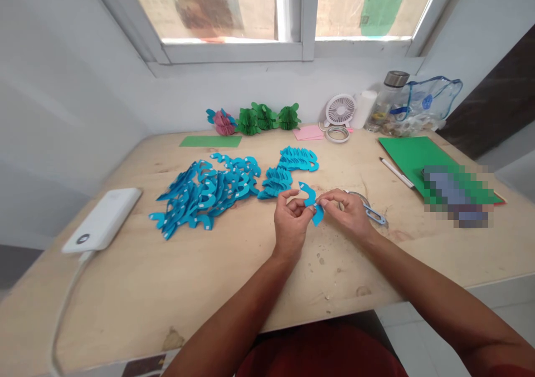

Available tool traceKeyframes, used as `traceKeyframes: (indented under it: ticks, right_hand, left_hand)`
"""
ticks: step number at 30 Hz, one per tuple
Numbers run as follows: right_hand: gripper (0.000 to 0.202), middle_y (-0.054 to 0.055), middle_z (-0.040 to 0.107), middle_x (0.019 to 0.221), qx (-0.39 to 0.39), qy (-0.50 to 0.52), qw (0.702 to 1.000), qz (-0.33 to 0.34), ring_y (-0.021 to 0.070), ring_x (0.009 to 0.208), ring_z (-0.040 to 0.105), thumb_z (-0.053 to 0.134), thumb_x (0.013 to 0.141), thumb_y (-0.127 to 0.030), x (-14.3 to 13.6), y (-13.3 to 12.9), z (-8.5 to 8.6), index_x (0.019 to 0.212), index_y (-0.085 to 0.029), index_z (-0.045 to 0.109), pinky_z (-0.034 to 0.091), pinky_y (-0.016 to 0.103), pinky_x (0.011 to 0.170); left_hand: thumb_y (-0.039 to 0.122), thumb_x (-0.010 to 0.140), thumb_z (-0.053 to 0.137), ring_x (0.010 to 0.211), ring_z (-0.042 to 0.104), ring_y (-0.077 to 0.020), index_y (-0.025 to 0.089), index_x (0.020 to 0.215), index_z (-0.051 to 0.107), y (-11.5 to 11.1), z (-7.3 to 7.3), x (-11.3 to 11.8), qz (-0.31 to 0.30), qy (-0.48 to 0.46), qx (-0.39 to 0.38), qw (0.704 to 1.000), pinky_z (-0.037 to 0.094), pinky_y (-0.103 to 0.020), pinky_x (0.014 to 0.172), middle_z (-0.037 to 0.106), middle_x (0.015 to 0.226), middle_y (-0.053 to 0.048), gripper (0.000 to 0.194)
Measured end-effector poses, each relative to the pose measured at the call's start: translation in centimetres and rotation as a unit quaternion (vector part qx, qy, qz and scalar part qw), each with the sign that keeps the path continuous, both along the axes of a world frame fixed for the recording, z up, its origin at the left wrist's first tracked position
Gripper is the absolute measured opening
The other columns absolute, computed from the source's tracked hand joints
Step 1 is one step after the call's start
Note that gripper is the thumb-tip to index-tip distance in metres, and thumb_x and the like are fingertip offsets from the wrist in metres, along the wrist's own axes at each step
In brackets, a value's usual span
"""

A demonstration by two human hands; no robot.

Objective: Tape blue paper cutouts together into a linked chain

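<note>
A curved blue paper cutout (308, 192) is pinched in my left hand (289, 216), over the middle of the table. The fingertips of my right hand (348, 210) are closed at the cutout's right edge; whether they grip the paper or a small piece on it is too small to tell. To the left lies a loose heap of blue paper cutouts (209, 190), many with small white patches. Beyond my left hand sit two stacks of similar pieces, one nearer (276, 182) and one farther (298, 158). A light-blue-handled tool (376, 215) lies partly hidden behind my right hand.
A white power bank (102, 219) with a cable lies at the left. Along the wall stand green paper figures (264, 117), a small fan (340, 110), a tape roll (337, 135) and a glass bottle (383, 104). Green sheets (422, 154) and a white pen (396, 172) lie right.
</note>
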State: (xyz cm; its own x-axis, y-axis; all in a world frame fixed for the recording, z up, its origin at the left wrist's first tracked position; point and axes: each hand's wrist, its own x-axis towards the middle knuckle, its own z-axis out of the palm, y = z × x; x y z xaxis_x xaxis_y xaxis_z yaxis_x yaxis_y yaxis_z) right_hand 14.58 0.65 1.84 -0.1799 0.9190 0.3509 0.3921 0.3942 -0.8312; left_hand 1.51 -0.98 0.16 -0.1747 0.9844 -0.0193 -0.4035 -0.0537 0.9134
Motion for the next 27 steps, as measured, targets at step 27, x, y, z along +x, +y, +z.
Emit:
traceKeyframes:
  ticks: [27]
  right_hand:
    - [0.018, 0.002, 0.068, 0.076, -0.053, -0.019, 0.998, -0.018, 0.0169, 0.076, 0.061, 0.051, 0.080, -0.028, 0.43, 0.14, 0.55, 0.075, -0.018, 0.065, 0.044, 0.027, 0.072]
  left_hand:
    - [0.011, 0.059, 0.068, 0.060, 0.060, -0.0101, 0.018, 0.095, 0.047, 0.00, 0.08, -0.07, 0.007, 0.015, -0.009, 1.000, 0.045, -0.021, 0.058, 0.060, 0.065, 0.004, 0.042]
